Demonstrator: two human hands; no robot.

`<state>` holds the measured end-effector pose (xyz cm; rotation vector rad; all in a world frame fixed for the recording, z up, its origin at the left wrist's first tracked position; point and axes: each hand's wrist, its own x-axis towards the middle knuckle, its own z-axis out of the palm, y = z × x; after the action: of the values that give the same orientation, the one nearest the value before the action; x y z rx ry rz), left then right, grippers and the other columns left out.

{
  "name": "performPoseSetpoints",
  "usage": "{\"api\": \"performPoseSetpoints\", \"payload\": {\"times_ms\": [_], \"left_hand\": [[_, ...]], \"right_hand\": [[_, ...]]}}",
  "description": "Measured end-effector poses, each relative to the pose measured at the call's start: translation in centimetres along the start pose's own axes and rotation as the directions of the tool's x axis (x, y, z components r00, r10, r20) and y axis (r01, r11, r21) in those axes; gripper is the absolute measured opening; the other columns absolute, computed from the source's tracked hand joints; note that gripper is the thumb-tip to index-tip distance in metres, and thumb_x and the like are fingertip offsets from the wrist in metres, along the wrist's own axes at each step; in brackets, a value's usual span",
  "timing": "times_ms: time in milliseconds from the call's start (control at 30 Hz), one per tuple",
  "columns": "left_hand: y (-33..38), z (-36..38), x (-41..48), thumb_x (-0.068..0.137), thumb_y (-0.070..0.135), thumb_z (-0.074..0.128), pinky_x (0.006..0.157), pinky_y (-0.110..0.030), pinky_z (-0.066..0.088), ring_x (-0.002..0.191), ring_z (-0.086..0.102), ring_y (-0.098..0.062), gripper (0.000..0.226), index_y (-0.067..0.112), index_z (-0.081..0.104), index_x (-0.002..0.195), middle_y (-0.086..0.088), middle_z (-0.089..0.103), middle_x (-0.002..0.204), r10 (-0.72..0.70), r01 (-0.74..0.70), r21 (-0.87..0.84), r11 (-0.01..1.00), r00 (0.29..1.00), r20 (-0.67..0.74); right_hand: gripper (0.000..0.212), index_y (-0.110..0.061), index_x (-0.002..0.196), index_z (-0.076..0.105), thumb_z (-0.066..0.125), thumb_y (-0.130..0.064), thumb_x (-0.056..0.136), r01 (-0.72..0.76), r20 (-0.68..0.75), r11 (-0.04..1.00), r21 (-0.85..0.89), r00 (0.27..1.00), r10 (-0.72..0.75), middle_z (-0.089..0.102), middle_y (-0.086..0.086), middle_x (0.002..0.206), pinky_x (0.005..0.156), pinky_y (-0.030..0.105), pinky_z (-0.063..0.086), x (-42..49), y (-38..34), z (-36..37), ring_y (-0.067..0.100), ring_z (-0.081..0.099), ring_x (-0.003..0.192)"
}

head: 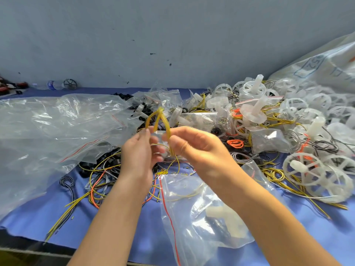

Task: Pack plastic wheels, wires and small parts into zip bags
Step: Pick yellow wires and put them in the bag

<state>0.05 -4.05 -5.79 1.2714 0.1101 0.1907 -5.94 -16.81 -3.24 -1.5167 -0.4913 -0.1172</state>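
On the blue table (38,217), a big clear sack (326,70) slumps far right; its boxed blue marks may read "52", too skewed to be sure. Translucent white wheels (299,112) heap beside it. A red-striped zip bag (201,217) lies at the front edge. Raised mid-table, the left hand (136,156) and right hand (194,146) each pinch a folded yellow wire (156,118), its loop poking up.

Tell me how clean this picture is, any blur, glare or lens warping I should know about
Head view: the left hand and right hand and the yellow wire they hold are smeared by motion. Head view: white glare streaks the big clear bag on the left. Head view: the wide lens bows the table edge; light is soft, shadows faint.
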Motion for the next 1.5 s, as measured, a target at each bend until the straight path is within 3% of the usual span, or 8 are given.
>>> {"api": "performPoseSetpoints", "payload": {"times_ms": [133,233,467,600,700,900,1233,1500], "left_hand": [[0.5,2.5,-3.2,0.103,0.020,0.044,0.055,-0.022,0.055,0.065,0.068,-0.010,0.024,0.015,0.068,0.102,0.000,0.074,0.083,0.018,0.022,-0.129,0.991,0.952,0.304],[0.7,3.0,-4.1,0.103,0.019,0.043,0.065,-0.023,0.057,0.082,0.071,-0.013,0.024,0.013,0.067,0.106,-0.005,0.075,0.096,0.090,-0.034,-0.180,0.983,0.947,0.309],[0.7,1.4,-3.9,0.101,0.022,0.048,0.053,-0.016,0.050,0.059,0.063,-0.006,0.026,0.010,0.071,0.105,0.002,0.070,0.074,0.204,-0.231,0.032,0.972,0.910,0.360],[0.8,-1.3,-2.7,0.099,0.021,0.052,0.054,-0.018,0.052,0.058,0.055,-0.003,0.021,0.018,0.073,0.095,0.009,0.062,0.067,0.195,-0.259,0.184,0.948,0.932,0.307],[0.7,-4.2,-1.7,0.098,0.019,0.054,0.054,-0.017,0.054,0.054,0.054,-0.002,0.020,0.018,0.071,0.087,0.010,0.062,0.063,0.083,-0.135,0.292,0.947,0.979,0.184],[2.0,-10.4,-1.7,0.082,0.019,0.064,0.048,-0.020,0.052,0.054,0.058,-0.010,0.016,0.010,0.075,0.074,-0.004,0.063,0.068,-0.300,0.203,0.336,0.920,0.916,0.266],[2.5,-13.5,-4.0,0.081,0.024,0.065,0.053,-0.024,0.049,0.066,0.057,-0.014,0.027,-0.001,0.073,0.088,-0.009,0.061,0.075,-0.431,0.121,0.572,0.811,0.785,0.445],[2.0,-9.7,-5.2,0.084,0.019,0.063,0.050,-0.023,0.048,0.059,0.058,-0.013,0.020,0.011,0.079,0.093,-0.006,0.064,0.072,-0.316,0.065,0.479,0.876,0.827,0.466]], "right_hand": [[0.018,-0.006,0.108,0.069,0.056,-0.012,0.098,-0.035,-0.241,0.989,0.143,0.968,0.069,0.068,0.022,0.111,0.071,0.030,0.056,0.6,0.8,-0.1,0.018,0.065,0.081],[0.019,-0.008,0.109,0.069,0.059,-0.018,0.097,-0.051,-0.327,0.981,0.186,0.939,0.110,0.070,0.014,0.101,0.074,0.038,0.053,1.0,1.4,0.3,0.022,0.063,0.084],[0.021,-0.016,0.107,0.072,0.065,-0.026,0.090,-0.110,-0.227,0.950,0.292,0.957,0.180,0.073,0.004,0.092,0.076,0.036,0.055,1.2,2.2,-0.3,0.021,0.065,0.085],[0.007,-0.022,0.092,0.071,0.065,-0.025,0.093,-0.148,-0.239,0.977,-0.155,0.965,0.109,0.071,-0.015,0.081,0.070,0.019,0.048,1.1,2.5,-1.3,-0.004,0.063,0.073],[0.015,-0.027,0.100,0.067,0.054,-0.022,0.095,-0.135,-0.091,0.650,-0.748,0.991,0.100,0.068,-0.009,0.104,0.081,0.031,0.048,0.5,3.0,-1.9,0.010,0.063,0.092],[0.029,-0.014,0.114,0.059,0.035,-0.027,0.105,-0.047,0.092,0.379,-0.924,0.936,0.341,0.064,0.010,0.112,0.085,0.043,0.049,0.2,3.5,-0.6,0.033,0.059,0.105],[0.022,-0.012,0.102,0.069,0.049,-0.013,0.096,-0.078,0.136,0.537,-0.840,0.928,0.347,0.070,0.012,0.094,0.074,0.034,0.049,1.4,3.5,-1.7,0.023,0.061,0.079],[0.024,-0.025,0.113,0.073,0.055,-0.020,0.097,-0.130,0.071,0.668,-0.733,0.962,0.265,0.071,-0.011,0.102,0.068,0.007,0.044,2.0,3.7,-2.7,0.000,0.060,0.078]]}}
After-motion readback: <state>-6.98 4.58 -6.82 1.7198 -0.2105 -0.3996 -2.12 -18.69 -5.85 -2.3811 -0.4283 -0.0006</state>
